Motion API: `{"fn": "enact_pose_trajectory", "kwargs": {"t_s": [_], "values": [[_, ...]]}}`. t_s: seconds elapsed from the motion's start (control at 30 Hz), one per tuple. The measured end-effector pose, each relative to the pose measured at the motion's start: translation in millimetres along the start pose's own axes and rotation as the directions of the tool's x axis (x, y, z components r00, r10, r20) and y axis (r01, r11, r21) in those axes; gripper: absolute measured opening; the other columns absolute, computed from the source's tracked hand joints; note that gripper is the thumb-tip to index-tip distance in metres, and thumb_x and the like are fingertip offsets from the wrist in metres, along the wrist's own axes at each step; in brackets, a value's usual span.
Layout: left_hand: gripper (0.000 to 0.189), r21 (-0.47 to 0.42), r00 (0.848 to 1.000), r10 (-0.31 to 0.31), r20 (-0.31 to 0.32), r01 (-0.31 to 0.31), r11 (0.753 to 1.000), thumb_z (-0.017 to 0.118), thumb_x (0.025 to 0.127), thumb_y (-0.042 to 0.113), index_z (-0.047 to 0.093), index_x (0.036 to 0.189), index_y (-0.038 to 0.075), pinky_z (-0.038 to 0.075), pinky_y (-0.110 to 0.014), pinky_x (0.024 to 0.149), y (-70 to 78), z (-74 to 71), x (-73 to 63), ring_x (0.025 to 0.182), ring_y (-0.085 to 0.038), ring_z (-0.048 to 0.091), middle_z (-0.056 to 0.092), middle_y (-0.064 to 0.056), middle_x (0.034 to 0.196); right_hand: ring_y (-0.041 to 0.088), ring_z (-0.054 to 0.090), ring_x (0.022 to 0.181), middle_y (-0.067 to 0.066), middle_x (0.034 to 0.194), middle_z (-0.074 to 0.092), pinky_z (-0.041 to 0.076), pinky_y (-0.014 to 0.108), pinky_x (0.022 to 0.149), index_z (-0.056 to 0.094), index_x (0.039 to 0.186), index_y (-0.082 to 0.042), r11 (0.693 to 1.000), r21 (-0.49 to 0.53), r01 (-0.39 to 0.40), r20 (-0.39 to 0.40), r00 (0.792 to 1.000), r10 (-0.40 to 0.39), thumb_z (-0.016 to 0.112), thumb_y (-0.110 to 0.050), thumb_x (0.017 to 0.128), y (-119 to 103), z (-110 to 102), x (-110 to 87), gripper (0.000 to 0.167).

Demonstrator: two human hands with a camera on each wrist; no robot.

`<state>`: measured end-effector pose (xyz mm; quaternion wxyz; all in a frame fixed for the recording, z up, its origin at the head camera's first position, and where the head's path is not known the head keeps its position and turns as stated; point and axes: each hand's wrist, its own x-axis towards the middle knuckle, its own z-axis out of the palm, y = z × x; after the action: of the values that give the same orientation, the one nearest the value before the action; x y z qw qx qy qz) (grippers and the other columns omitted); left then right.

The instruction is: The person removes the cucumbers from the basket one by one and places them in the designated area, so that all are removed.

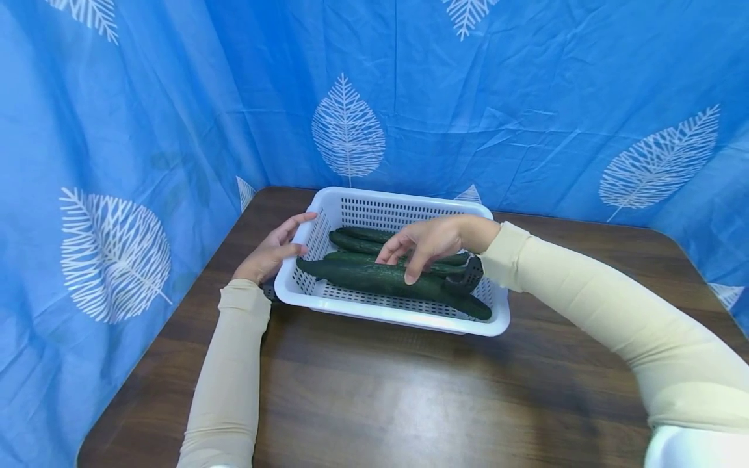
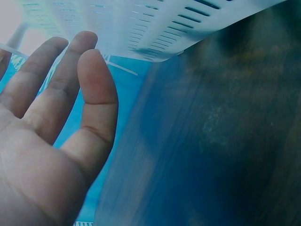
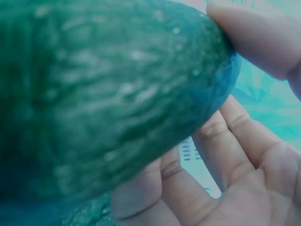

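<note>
Basket: a white slotted plastic basket (image 1: pixel 285 283) stands on the dark wooden surface (image 1: pixel 328 390), its long side running left to right.
Front cucumber: a large green cucumber (image 1: pixel 368 276) lies lengthwise at the basket's near side, its narrow left end near the left wall and its right end by the near right corner; whether it is raised cannot be told.
Other cucumbers: more cucumbers (image 1: pixel 357 243) lie behind it in the basket, partly hidden by the right hand.
Right hand: the right hand (image 1: pixel 435 240) reaches in from above, its grip parted to the cucumber's thickness, thumb on one side and fingers on the other, pinching the front cucumber.
Left hand: the left hand (image 1: pixel 270 255) touches the basket's left end, fingers nearly straight and spread, its grip closed round nothing.
Sleeves: cream sleeves (image 1: pixel 585 299) cover both forearms.
Curtain: blue cloth (image 1: pixel 439 117) with white leaf prints hangs behind.
</note>
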<state>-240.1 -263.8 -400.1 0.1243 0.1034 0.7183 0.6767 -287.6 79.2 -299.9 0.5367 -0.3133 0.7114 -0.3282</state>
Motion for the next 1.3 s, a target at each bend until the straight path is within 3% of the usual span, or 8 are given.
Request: {"fn": "enact_pose_trajectory", "kwargs": {"t_s": [0.17, 0.27, 0.37, 0.6, 0.77, 0.97, 1.13, 1.3], "values": [[0.07, -0.043, 1.0, -0.004, 0.011, 0.004, 0.999, 0.057, 0.098, 0.007, 0.039, 0.163, 0.025, 0.031, -0.076, 0.118, -1.7, -1.2, -0.9, 0.152, -0.042, 0.03, 0.023, -0.016, 0.175, 0.016, 0.056, 0.107, 0.021, 0.151, 0.054, 0.054, 0.025, 0.084, 0.044, 0.155, 0.008, 0.999, 0.016, 0.047, -0.02, 0.999, -0.047, 0.072, 0.006, 0.089, -3, -4, -6.5, 0.071], [0.069, -0.052, 1.0, -0.003, 0.009, 0.004, 0.999, 0.06, 0.098, 0.006, 0.041, 0.162, 0.026, 0.034, -0.074, 0.118, -2.2, -1.0, -0.7, 0.152, -0.04, 0.034, 0.027, -0.015, 0.174, 0.015, 0.059, 0.1, 0.015, 0.138, 0.063, 0.055, 0.026, 0.085, 0.047, 0.153, 0.009, 0.996, 0.028, 0.079, -0.042, 0.996, -0.078, 0.072, 0.006, 0.089, -7, -6, -10.4, 0.069], [0.074, -0.052, 1.0, 0.005, 0.017, -0.004, 0.999, 0.062, 0.097, 0.004, 0.038, 0.164, 0.022, 0.031, -0.073, 0.12, -2.5, -0.4, 0.0, 0.153, -0.039, 0.032, 0.025, -0.015, 0.175, 0.017, 0.06, 0.105, 0.013, 0.135, 0.063, 0.056, 0.027, 0.086, 0.048, 0.153, 0.008, 0.996, 0.026, 0.086, -0.078, 0.993, -0.083, 0.072, 0.007, 0.089, -13, -7, -15.5, 0.068], [0.079, -0.06, 1.0, 0.023, 0.02, -0.022, 0.998, 0.064, 0.095, 0.001, 0.033, 0.166, 0.013, 0.024, -0.072, 0.124, -2.0, 0.4, 0.6, 0.154, -0.041, 0.029, 0.023, -0.019, 0.175, 0.031, 0.054, 0.132, 0.021, 0.153, 0.053, 0.057, 0.033, 0.094, 0.053, 0.153, 0.004, 0.991, -0.106, 0.076, -0.177, 0.98, -0.094, 0.075, 0.006, 0.088, -29, -10, -29.0, 0.068], [0.079, -0.026, 1.0, 0.021, 0.012, -0.021, 0.999, 0.063, 0.095, 0.006, 0.031, 0.168, 0.011, 0.026, -0.073, 0.122, -0.9, 1.0, 0.4, 0.154, -0.042, 0.03, 0.025, -0.019, 0.175, 0.034, 0.055, 0.131, 0.02, 0.151, 0.056, 0.056, 0.037, 0.098, 0.054, 0.153, 0.003, 0.987, -0.141, 0.082, -0.191, 0.976, -0.109, 0.075, 0.004, 0.088, -34, -12, -38.1, 0.069], [0.076, -0.01, 1.0, 0.003, 0.008, -0.003, 1.0, 0.061, 0.097, 0.008, 0.034, 0.167, 0.019, 0.034, -0.073, 0.117, 0.0, 1.1, -0.1, 0.15, -0.043, 0.036, 0.029, -0.02, 0.173, 0.028, 0.063, 0.12, 0.02, 0.148, 0.06, 0.056, 0.036, 0.097, 0.055, 0.152, 0.004, 0.987, -0.138, 0.085, -0.212, 0.971, -0.113, 0.075, 0.006, 0.087, -29, -13, -47.8, 0.068], [0.073, -0.003, 1.0, 0.0, 0.004, 0.0, 1.0, 0.061, 0.097, 0.008, 0.038, 0.163, 0.028, 0.033, -0.075, 0.117, -0.8, 1.3, -0.6, 0.151, -0.045, 0.034, 0.026, -0.018, 0.174, 0.032, 0.057, 0.13, 0.019, 0.15, 0.06, 0.054, 0.036, 0.101, 0.057, 0.151, 0.004, 0.985, -0.164, 0.063, -0.26, 0.96, -0.104, 0.075, 0.008, 0.087, -24, -11, -56.6, 0.066], [0.073, 0.003, 1.0, -0.005, -0.007, 0.005, 1.0, 0.062, 0.098, 0.009, 0.037, 0.164, 0.026, 0.031, -0.077, 0.118, -1.3, 1.1, -1.2, 0.153, -0.047, 0.031, 0.022, -0.017, 0.175, 0.034, 0.054, 0.139, 0.02, 0.152, 0.06, 0.053, 0.036, 0.104, 0.059, 0.148, 0.005, 0.982, -0.182, 0.056, -0.3, 0.948, -0.11, 0.074, 0.011, 0.087, -21, -8, -63.3, 0.063]]}}
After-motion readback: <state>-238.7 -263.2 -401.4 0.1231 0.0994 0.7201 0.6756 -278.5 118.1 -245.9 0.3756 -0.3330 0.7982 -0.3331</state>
